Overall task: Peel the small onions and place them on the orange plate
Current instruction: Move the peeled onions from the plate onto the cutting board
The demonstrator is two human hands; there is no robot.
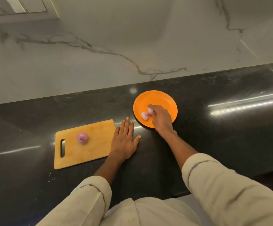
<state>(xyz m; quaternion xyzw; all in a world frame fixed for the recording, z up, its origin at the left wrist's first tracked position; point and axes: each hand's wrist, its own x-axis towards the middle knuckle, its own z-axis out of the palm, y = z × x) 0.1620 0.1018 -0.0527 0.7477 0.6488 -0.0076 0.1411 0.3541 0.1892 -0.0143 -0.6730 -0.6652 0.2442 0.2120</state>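
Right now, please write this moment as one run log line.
right hand: holds onion over orange plate | left hand: flat on counter | plate: one peeled onion | cutting board: one onion

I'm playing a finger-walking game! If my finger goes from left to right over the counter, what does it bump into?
Wooden cutting board → purple onion on it → left hand flat on the counter → orange plate, where the right hand sets an onion.

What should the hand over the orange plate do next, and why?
Probably let go. The right hand pinches an onion low over the plate, beside another onion already lying there, so opening the fingers should leave it on the plate. One darker onion waits on the board, near the flat left hand.
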